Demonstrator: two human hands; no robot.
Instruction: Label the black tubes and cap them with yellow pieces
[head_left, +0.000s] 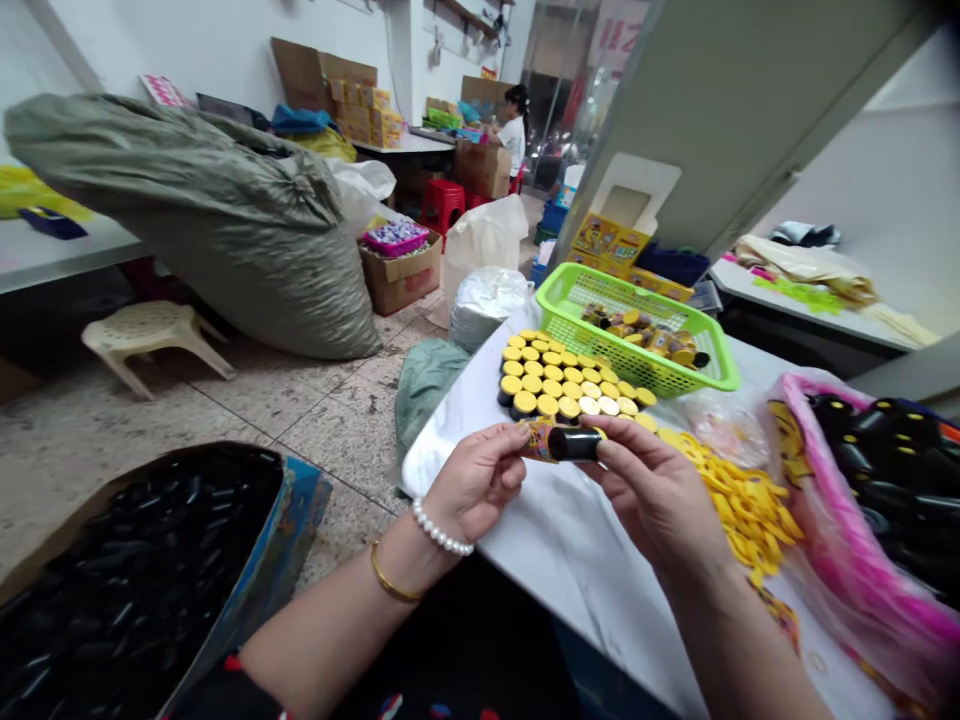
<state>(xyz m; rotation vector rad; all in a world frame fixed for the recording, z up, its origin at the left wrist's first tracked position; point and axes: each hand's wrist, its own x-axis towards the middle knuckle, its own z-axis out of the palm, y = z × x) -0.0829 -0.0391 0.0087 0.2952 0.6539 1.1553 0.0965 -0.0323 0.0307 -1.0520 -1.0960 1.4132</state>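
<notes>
My left hand (476, 475) is closed, thumb and fingertips pinching a colourful printed label (538, 440). The label meets the left end of a small black cylinder (574, 444) lying level between my hands. My right hand (660, 490) grips that cylinder at its yellow-capped right end. Just beyond stand rows of black cylinders with yellow caps (552, 388), upright on the white table (540, 560). A heap of loose yellow plastic pieces (739, 495) lies right of my right hand. Behind the rows, a green basket (724, 375) holds several cylinders with printed wrapping.
At lower left is a large box (292, 510) full of black cylinders. A pink plastic bag (817, 500) of black pieces sits at the table's right side. A bulky grey-green sack (247, 240) and a plastic stool (154, 330) are on the floor. Another person (514, 135) sits far back.
</notes>
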